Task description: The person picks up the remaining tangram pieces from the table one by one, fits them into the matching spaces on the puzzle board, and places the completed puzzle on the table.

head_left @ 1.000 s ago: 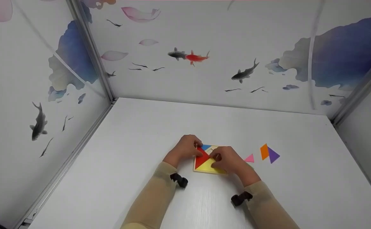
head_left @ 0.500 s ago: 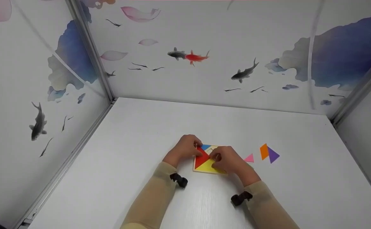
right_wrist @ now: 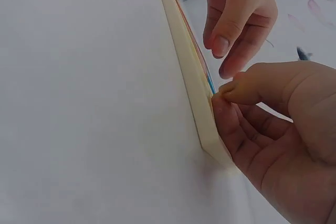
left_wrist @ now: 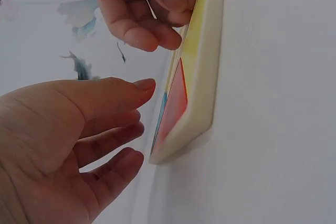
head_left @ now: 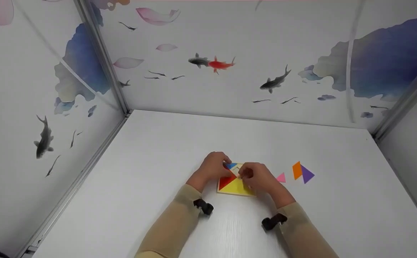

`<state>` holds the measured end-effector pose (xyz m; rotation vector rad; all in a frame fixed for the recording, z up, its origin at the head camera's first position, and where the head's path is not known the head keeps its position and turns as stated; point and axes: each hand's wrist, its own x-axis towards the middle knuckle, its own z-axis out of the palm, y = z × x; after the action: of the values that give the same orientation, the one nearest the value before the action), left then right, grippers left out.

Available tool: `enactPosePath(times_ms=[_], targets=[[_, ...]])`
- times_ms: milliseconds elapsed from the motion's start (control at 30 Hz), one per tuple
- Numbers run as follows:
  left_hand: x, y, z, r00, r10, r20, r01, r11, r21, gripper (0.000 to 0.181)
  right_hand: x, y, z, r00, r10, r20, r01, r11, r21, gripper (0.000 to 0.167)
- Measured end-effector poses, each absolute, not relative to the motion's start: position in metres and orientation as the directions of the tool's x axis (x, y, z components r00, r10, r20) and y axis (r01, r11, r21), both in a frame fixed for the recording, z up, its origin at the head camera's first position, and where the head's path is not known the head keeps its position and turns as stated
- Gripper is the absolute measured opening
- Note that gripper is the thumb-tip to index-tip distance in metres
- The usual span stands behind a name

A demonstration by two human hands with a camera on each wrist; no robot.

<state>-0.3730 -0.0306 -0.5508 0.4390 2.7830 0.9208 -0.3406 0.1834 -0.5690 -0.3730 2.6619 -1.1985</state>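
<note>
Puzzle board [left_wrist: 211, 40], left hand [head_left: 213, 166] by red triangle [head_left: 226, 182], grip loosely parted, right hand [head_left: 262, 177], grip narrow, whether holding anything unclear

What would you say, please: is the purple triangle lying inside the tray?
No, the purple triangle lies on the white table outside the tray, beside the orange parallelogram.

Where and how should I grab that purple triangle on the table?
Probably pinch the purple triangle by the two edges at its right-pointing corner, coming from the right: it lies flat, and the orange parallelogram crowds its left edge.
</note>
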Motion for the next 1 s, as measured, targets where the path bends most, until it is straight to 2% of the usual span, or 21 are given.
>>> enactPosePath(times_ms=[200,400,633,1000], targets=[[-0.365,-0.024,-0.551,-0.916,0.393,-0.081,0.28,0.77,0.573,0.054,-0.343,0.187,-0.571,-0.952,-0.3,-0.054,-0.124,0.543,-0.831,0.017],[-0.361,-0.02,-0.552,-0.913,0.396,-0.093,0.301,0.811,0.502,0.052,-0.343,0.187,-0.57,-0.956,-0.277,-0.093,-0.061,0.498,-0.865,0.012],[-0.359,-0.022,-0.552,-0.919,0.382,-0.095,0.277,0.8,0.532,0.049,-0.344,0.188,-0.569,-0.962,-0.237,-0.133,-0.005,0.504,-0.864,0.011],[-0.362,-0.032,-0.562,-0.903,0.428,-0.048,0.333,0.765,0.552,0.047,-0.342,0.191,-0.57,-0.954,-0.275,-0.12,-0.03,0.484,-0.875,0.006]])
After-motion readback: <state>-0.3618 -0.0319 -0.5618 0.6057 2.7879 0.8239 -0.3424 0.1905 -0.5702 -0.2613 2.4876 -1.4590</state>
